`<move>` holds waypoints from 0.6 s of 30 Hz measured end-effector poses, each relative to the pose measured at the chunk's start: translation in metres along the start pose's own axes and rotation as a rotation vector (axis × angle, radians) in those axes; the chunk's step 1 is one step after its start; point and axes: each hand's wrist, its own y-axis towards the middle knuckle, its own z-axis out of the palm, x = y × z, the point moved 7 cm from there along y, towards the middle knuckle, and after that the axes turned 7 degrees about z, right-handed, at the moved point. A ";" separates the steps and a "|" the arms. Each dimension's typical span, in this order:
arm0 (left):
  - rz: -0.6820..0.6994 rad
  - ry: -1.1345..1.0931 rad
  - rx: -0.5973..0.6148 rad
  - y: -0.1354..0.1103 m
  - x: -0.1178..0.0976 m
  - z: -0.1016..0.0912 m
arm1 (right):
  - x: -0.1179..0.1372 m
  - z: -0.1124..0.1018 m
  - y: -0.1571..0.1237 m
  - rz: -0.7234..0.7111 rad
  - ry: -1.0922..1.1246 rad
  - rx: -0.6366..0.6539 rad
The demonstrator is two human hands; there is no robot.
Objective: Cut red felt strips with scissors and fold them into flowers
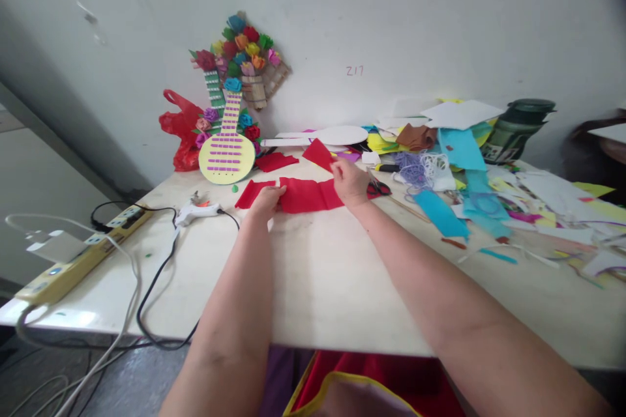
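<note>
A long strip of red crepe paper (304, 195) stretches across the middle of the table between my two hands. My left hand (268, 201) pinches it near its left part, thumb on top. Further right, my right hand (350, 184) has its fingers closed on the red paper, and a red flap (319, 154) sticks up beyond its fingertips. I cannot tell whether that flap belongs to the same strip. Dark-handled scissors (380, 188) lie just right of my right hand, partly covered. Another red paper piece (276, 161) rests behind the strip.
A yellow paper guitar (227, 159) leans at the back, by paper flowers (244, 45). On the left lie a white glue gun (198, 210) and a power strip (83, 254) with cables. Paper scraps (443, 214), yarn (415, 168) and a green bottle (518, 130) crowd the right.
</note>
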 end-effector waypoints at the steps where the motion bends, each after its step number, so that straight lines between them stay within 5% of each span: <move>1: -0.008 -0.018 0.011 0.001 0.001 0.001 | 0.010 0.008 -0.006 -0.104 -0.041 0.093; 4: -0.026 -0.060 0.047 0.002 0.002 0.003 | 0.023 0.028 -0.022 -0.275 -0.123 0.302; 11: -0.040 -0.091 0.000 0.003 0.003 0.001 | 0.020 0.049 -0.032 -0.308 -0.012 0.513; 18: -0.050 -0.158 0.051 -0.004 -0.002 0.003 | 0.015 0.061 -0.036 -0.299 -0.088 0.565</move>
